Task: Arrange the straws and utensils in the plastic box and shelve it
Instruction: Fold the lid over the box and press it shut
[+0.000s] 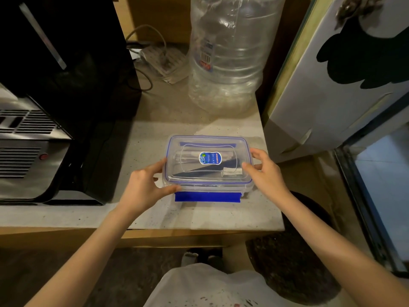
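Two hands, one plastic box. Left hand (145, 183) curled round the near-left corner of the plastic box (208, 162), thumb along its front edge, fingers on the left side. Right hand (265, 171) gripping the right end, thumb pressed on the lid's rim, fingers wrapped behind. Box between both hands, resting on the speckled counter (199, 216) near its front right corner, clear lid on, one blue latch flap (207, 197) folded out at the front. One oval blue sticker (209, 157) at the lid's centre, its writing too small to read. Pale wrapped items dimly visible inside; count impossible to tell. Behind, one large clear water bottle (230, 52) with a barcode label. At left, one black and steel machine (44, 107).
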